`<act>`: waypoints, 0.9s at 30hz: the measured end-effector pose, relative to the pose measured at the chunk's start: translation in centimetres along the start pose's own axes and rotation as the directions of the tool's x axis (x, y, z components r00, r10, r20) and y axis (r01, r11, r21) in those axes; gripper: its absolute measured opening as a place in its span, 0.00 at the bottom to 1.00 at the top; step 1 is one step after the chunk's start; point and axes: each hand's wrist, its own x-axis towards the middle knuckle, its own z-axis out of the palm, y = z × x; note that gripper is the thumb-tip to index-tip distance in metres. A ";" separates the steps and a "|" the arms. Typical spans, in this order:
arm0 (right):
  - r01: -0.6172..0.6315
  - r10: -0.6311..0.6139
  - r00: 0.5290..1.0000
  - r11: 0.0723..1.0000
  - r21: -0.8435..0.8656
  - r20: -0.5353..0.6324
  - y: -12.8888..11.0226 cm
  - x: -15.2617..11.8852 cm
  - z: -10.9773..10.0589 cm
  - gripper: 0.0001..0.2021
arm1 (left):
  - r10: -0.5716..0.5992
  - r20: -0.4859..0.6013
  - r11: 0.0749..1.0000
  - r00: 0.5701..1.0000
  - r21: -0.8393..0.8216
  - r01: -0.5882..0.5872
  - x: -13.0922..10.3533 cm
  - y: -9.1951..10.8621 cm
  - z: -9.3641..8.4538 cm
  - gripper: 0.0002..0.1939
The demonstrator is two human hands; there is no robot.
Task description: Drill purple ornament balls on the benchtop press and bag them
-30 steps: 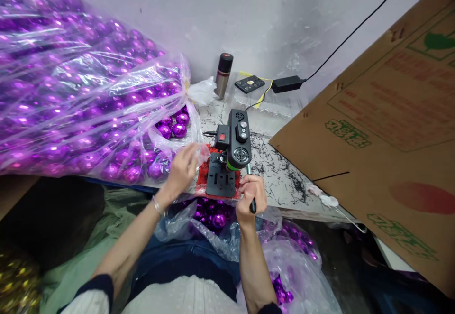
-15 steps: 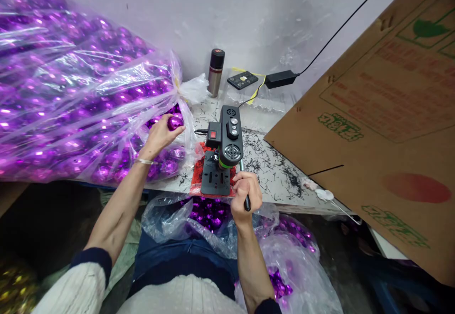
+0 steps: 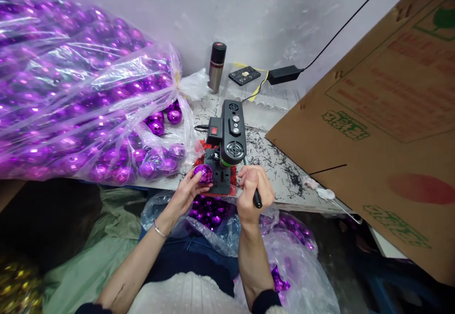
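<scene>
Bulging out to the left of both grips, the big clear bag [image 3: 71, 91] is packed with shiny purple balls, and up on the counter [image 3: 270, 186] a few loose balls [image 3: 156, 127] show at a gap in its side, beyond the left grip. Now the left grip [image 3: 194, 184]: it's closed around one purple ball [image 3: 204, 174], thumb on top, fingers below, right by the left edge of the black plate [image 3: 223, 181]. Whether ball and plate touch, I can't tell. Below the counter, just to the right of the left grip, more purple balls fill an open bag [image 3: 209, 212] at the lap. Beyond the left grip stands the bottle [image 3: 216, 69], upright near the wall. The black machine [image 3: 233, 131] rises between the two grips and a little beyond them, over the plate, with a red sheet [image 3: 232, 177] underneath. Past the machine lies a flat black pad [image 3: 244, 75]. Over to the right grip [image 3: 254, 190]: fist wrapped round the lever [image 3: 258, 200], its black end poking out below. Farther beyond sits the adapter [image 3: 285, 74], cord running up and right. Dark scraps [image 3: 295, 174] litter the counter right of that grip, and the brown box [image 3: 355, 152] leans in at far right.
</scene>
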 end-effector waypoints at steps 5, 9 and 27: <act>0.037 -0.037 0.999 0.999 -0.026 0.004 0.2 -0.2 -0.1 0.17 | 0.104 -0.080 0.980 0.991 0.180 -0.088 1.6 -0.7 0.9 0.43; 0.036 -0.035 0.999 0.999 -0.038 0.029 0.3 -0.4 -0.2 0.17 | 0.196 -0.053 0.912 0.979 0.376 -0.162 2.6 -1.1 1.3 0.39; 0.065 -0.065 0.998 0.997 -0.042 0.010 1.6 -2.9 0.1 0.17 | 0.439 0.189 0.435 0.878 0.811 -0.392 3.6 -3.1 1.3 0.31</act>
